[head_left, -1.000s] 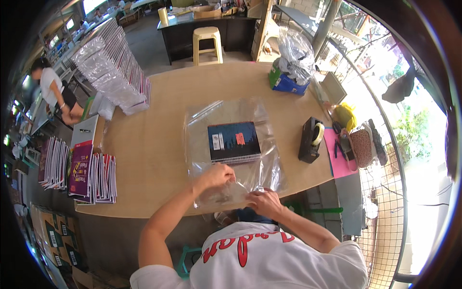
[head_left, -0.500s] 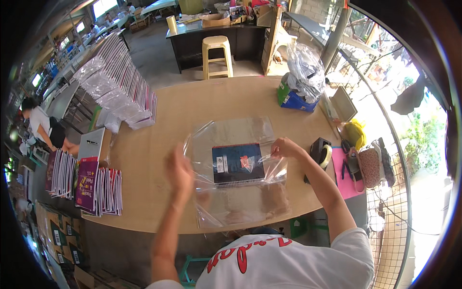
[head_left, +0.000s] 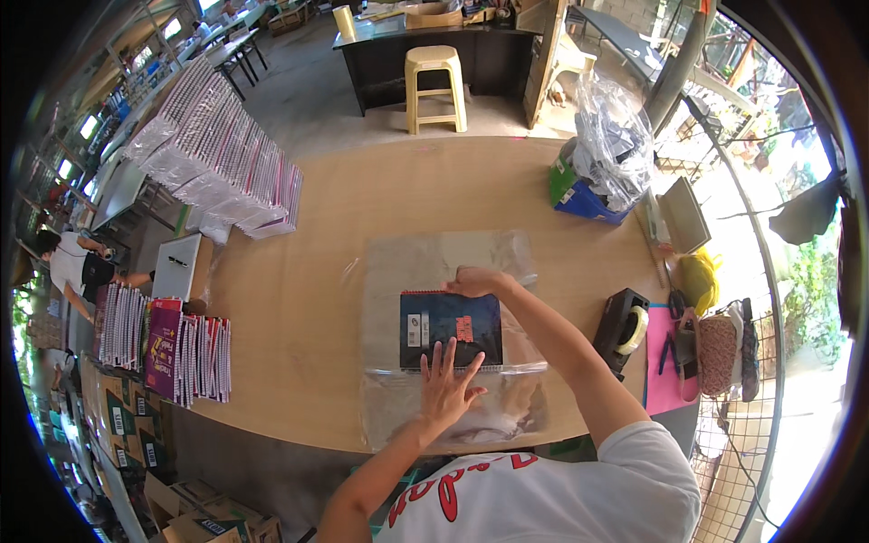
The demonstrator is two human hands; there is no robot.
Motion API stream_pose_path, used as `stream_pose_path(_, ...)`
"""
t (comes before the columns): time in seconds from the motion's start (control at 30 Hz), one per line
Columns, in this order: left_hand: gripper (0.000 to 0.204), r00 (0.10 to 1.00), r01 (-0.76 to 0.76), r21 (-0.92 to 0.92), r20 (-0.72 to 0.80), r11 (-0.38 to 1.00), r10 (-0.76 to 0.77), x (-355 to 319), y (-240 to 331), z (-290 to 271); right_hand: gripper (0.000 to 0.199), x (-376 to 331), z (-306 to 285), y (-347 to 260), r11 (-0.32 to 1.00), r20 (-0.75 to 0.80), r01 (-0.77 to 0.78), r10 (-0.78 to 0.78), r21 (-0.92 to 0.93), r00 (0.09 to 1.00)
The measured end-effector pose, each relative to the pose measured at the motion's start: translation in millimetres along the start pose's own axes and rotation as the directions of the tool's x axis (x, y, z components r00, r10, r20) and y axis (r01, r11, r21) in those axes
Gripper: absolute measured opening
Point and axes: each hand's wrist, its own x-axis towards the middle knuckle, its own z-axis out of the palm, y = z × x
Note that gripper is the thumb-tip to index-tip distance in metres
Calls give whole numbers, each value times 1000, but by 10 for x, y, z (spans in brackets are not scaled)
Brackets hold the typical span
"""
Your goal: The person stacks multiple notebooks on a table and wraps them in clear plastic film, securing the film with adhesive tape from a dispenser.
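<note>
Dark blue spiral-bound notebooks, seemingly stacked, lie on clear plastic film on the table in front of me. A red spiral shows along their far edge, a pale one along the near edge. My left hand is open, its fingers spread over the near edge of the top cover. At the far edge my right hand is closed with fingers bent together; what it grips, if anything, is hidden. The film's near part spreads shiny and wrinkled toward my body.
A tall plastic-wrapped notebook stack stands at the far left, with more notebooks nearer. Toward the right are a blue-green box filled with plastic, a black tape dispenser, a pink sheet and a pouch.
My left hand has come from the left onto the notebooks' near edge. My right hand has moved from the film at their right side to the far edge. The lifted film has dropped.
</note>
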Motion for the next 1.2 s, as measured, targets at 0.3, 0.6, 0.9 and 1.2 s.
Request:
stream_pose_path(0.3,69,993,67,21,97,998,-69,-157,14,-57,85,11,182,-115,997,175,55,-47,-44,984)
stream_pose_path(0.6,69,986,71,2,152,997,-70,-159,12,-97,15,385,193,77,959,-750,-274,132,-67,648)
stream_pose_path(0.9,69,982,96,8,163,995,-96,-182,12,-108,10,444,146,11,997,-850,-59,-15,-55,526)
stream_pose_path(1.2,69,981,129,4,148,992,-129,-226,-3,-74,10,659,-397,34,979,-698,6,-150,-204,701)
